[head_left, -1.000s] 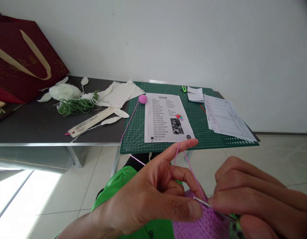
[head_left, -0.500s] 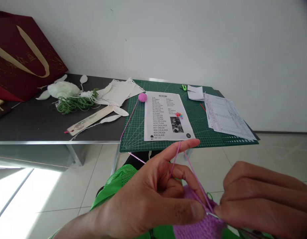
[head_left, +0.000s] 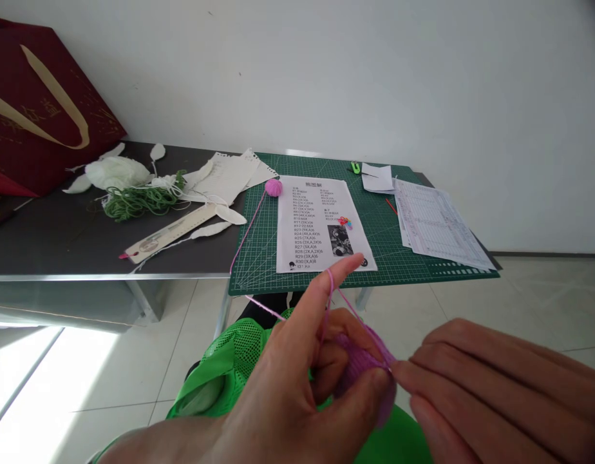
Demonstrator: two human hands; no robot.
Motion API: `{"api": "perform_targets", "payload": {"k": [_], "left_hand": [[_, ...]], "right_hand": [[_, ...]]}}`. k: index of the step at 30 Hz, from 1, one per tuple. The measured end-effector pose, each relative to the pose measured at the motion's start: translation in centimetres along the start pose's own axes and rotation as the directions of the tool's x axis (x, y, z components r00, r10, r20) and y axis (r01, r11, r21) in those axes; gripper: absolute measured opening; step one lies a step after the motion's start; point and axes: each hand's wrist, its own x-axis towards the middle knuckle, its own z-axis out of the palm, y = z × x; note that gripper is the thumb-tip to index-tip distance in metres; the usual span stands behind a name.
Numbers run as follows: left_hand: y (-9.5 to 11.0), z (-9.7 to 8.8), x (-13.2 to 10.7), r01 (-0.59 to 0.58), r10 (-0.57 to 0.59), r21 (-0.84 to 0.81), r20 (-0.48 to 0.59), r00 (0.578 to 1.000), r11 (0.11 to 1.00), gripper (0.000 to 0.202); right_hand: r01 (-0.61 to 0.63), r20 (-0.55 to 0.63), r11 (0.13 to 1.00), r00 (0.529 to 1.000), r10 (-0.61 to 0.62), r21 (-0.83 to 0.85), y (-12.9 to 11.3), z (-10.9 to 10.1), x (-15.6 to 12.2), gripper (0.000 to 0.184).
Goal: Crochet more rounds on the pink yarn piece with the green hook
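Observation:
My left hand [head_left: 297,374] pinches a pink-purple crocheted piece [head_left: 351,364] between thumb and curled fingers. Its index finger points out, with a strand of pink yarn [head_left: 354,312] looped round it and running down to the piece. At the piece's right edge, the fingertips of my right hand [head_left: 500,386] are closed on a crochet hook [head_left: 390,369]; only a glint of its tip shows, the rest hidden behind the hand. The strand leads back over the table edge to a small pink yarn ball [head_left: 273,187].
A printed pattern sheet [head_left: 302,222] lies on a green cutting mat [head_left: 259,251], with coloured stitch markers [head_left: 344,223] on it. Papers [head_left: 442,222] are at right. Further left are a wooden ruler [head_left: 172,232], green yarn [head_left: 138,203], white yarn [head_left: 116,173] and a red bag [head_left: 46,84].
Both hands and the crocheted piece have shifted; the left index finger has moved left and bent slightly. The piece has turned, and the hook's shaft, visible before, is now mostly hidden.

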Motion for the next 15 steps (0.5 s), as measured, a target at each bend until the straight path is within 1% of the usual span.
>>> {"api": "perform_targets", "payload": {"k": [1, 2, 4, 5, 6, 7, 9, 10, 12, 15], "left_hand": [[-0.4, 0.1, -0.1, -0.039, 0.039, 0.04, -0.003, 0.999, 0.998, 0.087], [-0.9, 0.2, -0.3, -0.079, 0.081, 0.075, -0.032, 0.996, 0.994, 0.087], [-1.7, 0.5, -0.5, -0.134, 0.151, 0.139, -0.125, 0.981, 0.981, 0.088], [-2.1, 0.8, -0.6, -0.131, 0.159, 0.156, -0.181, 0.971, 0.979, 0.087], [-2.3, 1.1, -0.7, -0.132, 0.167, 0.157, -0.235, 0.957, 0.979, 0.086], [-2.4, 1.5, -0.7, -0.127, 0.163, 0.14, -0.285, 0.944, 0.982, 0.085], [-2.4, 2.1, -0.6, -0.13, 0.141, 0.056, -0.357, 0.924, 0.99, 0.082], [-2.2, 2.3, -0.5, -0.132, 0.124, 0.002, -0.375, 0.919, 0.991, 0.08], [-1.7, 2.3, -0.2, -0.127, 0.081, -0.098, -0.379, 0.922, 0.987, 0.075], [-0.9, 1.5, 0.0, -0.068, -0.005, -0.224, -0.308, 0.951, 0.972, 0.074]], "right_hand": [[-0.001, -0.025, 1.0, 1.0, 0.0, -0.031, -0.2, 0.3, 0.2, 0.019], [-0.034, -0.042, 0.998, 0.999, 0.032, -0.044, -0.4, 0.7, 0.4, 0.021], [-0.125, -0.057, 0.992, 0.991, 0.123, -0.027, -0.7, 1.9, 0.5, 0.026], [-0.155, -0.056, 0.988, 0.986, 0.156, 0.024, -0.9, 2.8, 0.5, 0.026], [-0.182, -0.092, 0.981, 0.978, 0.188, 0.072, -1.0, 3.7, 0.3, 0.026], [-0.209, -0.144, 0.97, 0.964, 0.225, 0.12, -1.1, 4.7, 0.1, 0.024], [-0.228, -0.335, 0.964, 0.905, 0.261, 0.135, -1.2, 6.4, -0.5, 0.019], [-0.22, -0.403, 0.965, 0.877, 0.261, 0.144, -1.2, 7.0, -0.8, 0.018], [-0.198, -0.46, 0.969, 0.853, 0.245, 0.15, -1.1, 7.7, -1.2, 0.019], [-0.181, -0.45, 0.972, 0.862, 0.231, 0.152, -0.8, 7.3, -1.2, 0.021]]}}
